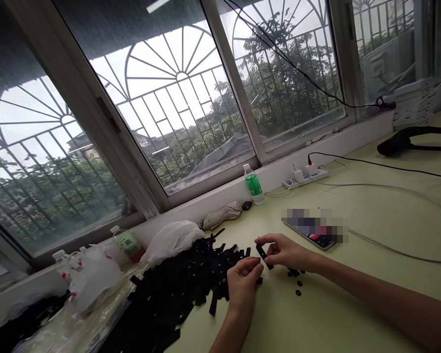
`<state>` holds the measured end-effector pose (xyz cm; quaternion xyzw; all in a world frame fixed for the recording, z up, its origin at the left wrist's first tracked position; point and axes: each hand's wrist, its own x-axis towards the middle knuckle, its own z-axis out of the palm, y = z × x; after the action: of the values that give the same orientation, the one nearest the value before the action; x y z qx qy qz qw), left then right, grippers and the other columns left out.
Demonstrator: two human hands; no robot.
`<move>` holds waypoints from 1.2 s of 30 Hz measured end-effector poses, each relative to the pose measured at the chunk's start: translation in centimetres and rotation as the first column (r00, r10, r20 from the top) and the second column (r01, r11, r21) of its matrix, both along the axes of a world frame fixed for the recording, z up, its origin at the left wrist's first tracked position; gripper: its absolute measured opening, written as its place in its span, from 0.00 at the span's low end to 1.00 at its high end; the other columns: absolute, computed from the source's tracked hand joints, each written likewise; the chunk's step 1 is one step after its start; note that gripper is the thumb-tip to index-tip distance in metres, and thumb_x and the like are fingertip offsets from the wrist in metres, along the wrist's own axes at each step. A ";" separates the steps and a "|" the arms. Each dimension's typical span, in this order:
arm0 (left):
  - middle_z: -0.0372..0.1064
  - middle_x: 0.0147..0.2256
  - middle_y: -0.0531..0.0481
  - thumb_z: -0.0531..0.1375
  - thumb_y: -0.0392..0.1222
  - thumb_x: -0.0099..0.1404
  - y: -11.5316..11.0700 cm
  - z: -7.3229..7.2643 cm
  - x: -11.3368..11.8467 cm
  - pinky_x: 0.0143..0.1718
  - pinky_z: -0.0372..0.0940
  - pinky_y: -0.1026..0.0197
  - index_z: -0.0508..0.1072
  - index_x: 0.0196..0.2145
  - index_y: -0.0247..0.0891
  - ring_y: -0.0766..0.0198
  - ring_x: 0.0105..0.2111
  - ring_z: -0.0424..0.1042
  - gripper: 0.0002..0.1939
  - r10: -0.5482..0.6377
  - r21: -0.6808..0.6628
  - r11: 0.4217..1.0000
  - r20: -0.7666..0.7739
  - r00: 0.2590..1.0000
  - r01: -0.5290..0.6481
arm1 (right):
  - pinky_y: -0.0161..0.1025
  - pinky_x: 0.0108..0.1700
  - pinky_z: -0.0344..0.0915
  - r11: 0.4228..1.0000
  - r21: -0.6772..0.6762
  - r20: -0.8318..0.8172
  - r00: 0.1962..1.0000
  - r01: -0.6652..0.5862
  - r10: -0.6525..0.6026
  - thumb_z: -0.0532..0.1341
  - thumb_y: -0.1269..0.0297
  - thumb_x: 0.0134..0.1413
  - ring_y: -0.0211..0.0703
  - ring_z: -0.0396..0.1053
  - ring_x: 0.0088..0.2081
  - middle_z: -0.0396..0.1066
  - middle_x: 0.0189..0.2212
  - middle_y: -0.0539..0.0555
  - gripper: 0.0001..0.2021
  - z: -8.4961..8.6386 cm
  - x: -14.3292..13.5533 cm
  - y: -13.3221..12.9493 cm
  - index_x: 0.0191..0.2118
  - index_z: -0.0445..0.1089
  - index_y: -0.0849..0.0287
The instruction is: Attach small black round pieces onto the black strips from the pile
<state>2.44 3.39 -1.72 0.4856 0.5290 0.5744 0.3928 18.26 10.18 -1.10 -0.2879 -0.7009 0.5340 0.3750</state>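
- Black strip (263, 256), short and flat, sits low centre of frame, pinched between thumb and fingertips of the right hand (286, 251); fingers curled closed around its upper end.
- Left hand (242, 284), just below and left of the strip, fingers bent inward, thumb and forefinger tips close together at the strip's lower end; contact cannot be confirmed.
- Pile of black strips (176, 294) spreads left of both hands on the pale green table (353, 314).
- Small black rings (298, 287) lie loose under the right wrist.
- Phone (314, 230) rests beyond the right hand, centre right.
- Green-labelled bottle (254, 185) stands by the window sill, upper centre.
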 end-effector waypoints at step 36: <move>0.68 0.22 0.53 0.72 0.38 0.41 0.2 0.7 -1.0 0.30 0.61 0.65 0.73 0.25 0.33 0.68 0.24 0.68 0.14 -0.220 -0.043 0.968 0.328 0.919 0.247 | 0.32 0.29 0.67 0.930 0.366 0.000 1.000 -0.002 0.002 0.60 0.73 0.43 0.34 0.68 0.27 0.65 0.37 0.54 0.17 0.4 -1.3 -2.6 0.43 0.71 0.58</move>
<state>1.46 3.58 -1.00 0.4287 0.4200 0.5722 0.5589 16.91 7.56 -0.73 -0.2123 -0.7884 0.3943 0.4217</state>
